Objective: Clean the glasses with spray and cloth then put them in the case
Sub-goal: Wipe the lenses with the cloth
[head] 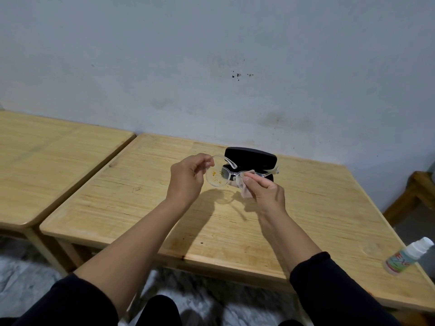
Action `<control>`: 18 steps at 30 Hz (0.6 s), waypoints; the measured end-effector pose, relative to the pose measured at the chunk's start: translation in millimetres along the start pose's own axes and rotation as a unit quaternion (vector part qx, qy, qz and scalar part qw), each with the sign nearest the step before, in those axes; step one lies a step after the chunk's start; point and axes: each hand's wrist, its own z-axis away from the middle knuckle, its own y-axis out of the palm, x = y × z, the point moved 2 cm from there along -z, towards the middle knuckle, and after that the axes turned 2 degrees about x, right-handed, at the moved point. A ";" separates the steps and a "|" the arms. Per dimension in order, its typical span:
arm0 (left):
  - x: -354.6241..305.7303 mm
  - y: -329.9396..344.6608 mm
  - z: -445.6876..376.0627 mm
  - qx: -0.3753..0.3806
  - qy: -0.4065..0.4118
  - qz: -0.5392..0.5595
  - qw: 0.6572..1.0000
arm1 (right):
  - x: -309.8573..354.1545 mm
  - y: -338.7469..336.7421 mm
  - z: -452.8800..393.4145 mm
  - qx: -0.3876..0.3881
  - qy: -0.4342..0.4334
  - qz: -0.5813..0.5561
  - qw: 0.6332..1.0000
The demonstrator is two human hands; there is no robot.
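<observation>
The glasses [223, 176] are held up in the air over the middle of the surface [146, 196], right in front of the open black case [250, 156] at 12 o'clock. The lens by the left hand still has yellowish gunk on it, so imo the risk is the cloth [246, 191] just smearing that around or scratching. Also the clear frame could twist if pressed too hard.

Left hand [188, 177] has a narrow pinch grip on the frame edge. Right hand [266, 189] is pinching the cloth onto the other lens. Spray bottle [408, 257] is lying way off at 4 o'clock near the surface edge, could roll off tbh.
</observation>
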 end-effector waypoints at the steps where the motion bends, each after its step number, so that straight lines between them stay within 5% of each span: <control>1: -0.3 -0.9 0.0 -0.001 0.003 0.000 1.000 | 0.1 -0.6 0.1 0.016 0.007 0.012 1.000; 9: -3.6 -6.0 -3.4 -0.002 0.013 -0.036 0.999 | 8.3 -6.2 6.0 0.117 -0.006 0.054 0.992; 18: 3.8 -2.4 6.1 0.004 -0.015 -0.039 0.999 | -1.2 -5.0 10.5 -0.065 0.035 -0.074 0.995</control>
